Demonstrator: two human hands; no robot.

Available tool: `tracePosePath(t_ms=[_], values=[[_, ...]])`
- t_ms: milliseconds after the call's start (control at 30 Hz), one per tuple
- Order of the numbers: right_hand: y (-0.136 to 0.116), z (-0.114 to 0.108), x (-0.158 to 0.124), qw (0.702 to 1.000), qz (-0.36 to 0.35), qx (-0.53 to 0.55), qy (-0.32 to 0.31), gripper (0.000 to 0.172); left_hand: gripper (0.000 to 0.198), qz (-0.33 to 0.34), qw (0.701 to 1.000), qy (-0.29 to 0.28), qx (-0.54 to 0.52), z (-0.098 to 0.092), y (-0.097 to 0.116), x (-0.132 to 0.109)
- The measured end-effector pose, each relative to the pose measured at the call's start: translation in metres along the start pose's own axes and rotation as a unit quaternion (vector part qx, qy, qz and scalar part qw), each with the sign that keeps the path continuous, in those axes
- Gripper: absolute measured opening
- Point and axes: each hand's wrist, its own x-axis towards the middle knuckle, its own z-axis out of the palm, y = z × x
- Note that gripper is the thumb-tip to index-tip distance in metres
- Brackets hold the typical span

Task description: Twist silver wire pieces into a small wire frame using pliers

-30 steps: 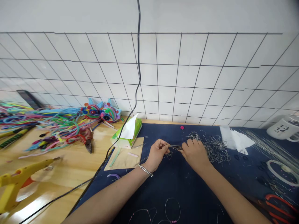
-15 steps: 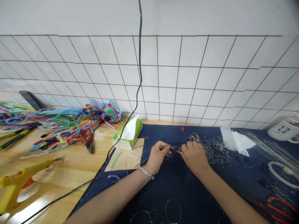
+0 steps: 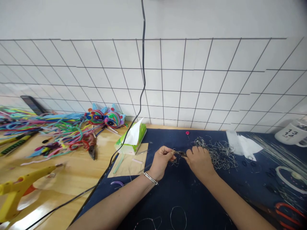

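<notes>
Over the dark blue mat [image 3: 168, 195], my left hand [image 3: 163, 159] pinches a small piece of thin wire [image 3: 175, 161] between thumb and fingertips. A silver bracelet circles that wrist. Facing it, my right hand [image 3: 200, 161] is wrapped round small pliers [image 3: 181, 154], whose tip points left and meets the wire at my left fingertips. The exact grip of the jaws is too small to make out. Just beyond my right hand lies a tangled heap of wire pieces [image 3: 222, 155].
A tissue box [image 3: 131, 140] stands left on brown paper [image 3: 127, 164]. A yellow glue gun [image 3: 21, 185], colourful pipe cleaners [image 3: 59, 127] and a black cable [image 3: 110, 161] are further left. At right are a white mug [image 3: 291, 134], long wires and red-handled scissors [image 3: 287, 214].
Both hands hold nearly the same place and grip. The pliers' tip has shifted slightly at the left fingertips, and the view has tilted a little.
</notes>
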Motion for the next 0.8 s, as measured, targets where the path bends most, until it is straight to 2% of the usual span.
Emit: tracePosePath(t_ms=[800], values=[[-0.0005, 0.0003, -0.0022, 1.0, 0.008, 0.013, -0.025, 0.025, 0.016, 0.008, 1.0, -0.002, -0.004, 0.0013, 0.0043, -0.0019]])
